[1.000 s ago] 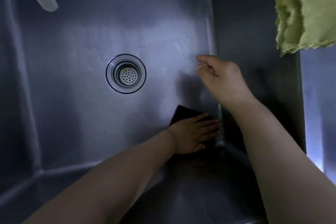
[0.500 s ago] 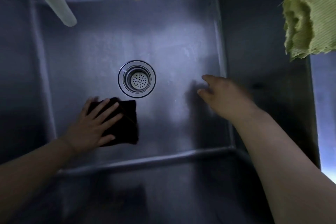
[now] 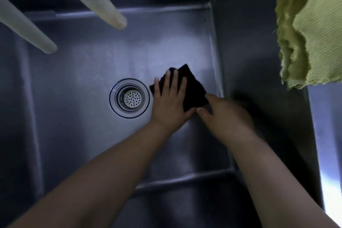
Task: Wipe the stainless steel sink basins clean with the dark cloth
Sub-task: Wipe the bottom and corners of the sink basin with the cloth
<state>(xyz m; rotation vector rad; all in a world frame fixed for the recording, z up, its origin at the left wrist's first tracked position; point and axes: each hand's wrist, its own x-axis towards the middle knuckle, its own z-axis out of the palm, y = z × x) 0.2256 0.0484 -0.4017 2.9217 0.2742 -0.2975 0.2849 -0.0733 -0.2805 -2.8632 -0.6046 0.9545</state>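
Note:
The stainless steel sink basin fills the view, with a round drain strainer at its middle. A dark cloth lies flat on the basin floor just right of the drain. My left hand presses on the cloth with its fingers spread and straight. My right hand hovers beside the cloth's right corner, near the basin's right wall, fingers relaxed and holding nothing.
Two pale tubes hang over the basin from the top left. A yellow-green cloth drapes over the sink's right rim. The basin's near wall crosses below my forearms.
My left hand slid the dark cloth from the left of the drain to its right side. My right hand shifted slightly toward the cloth.

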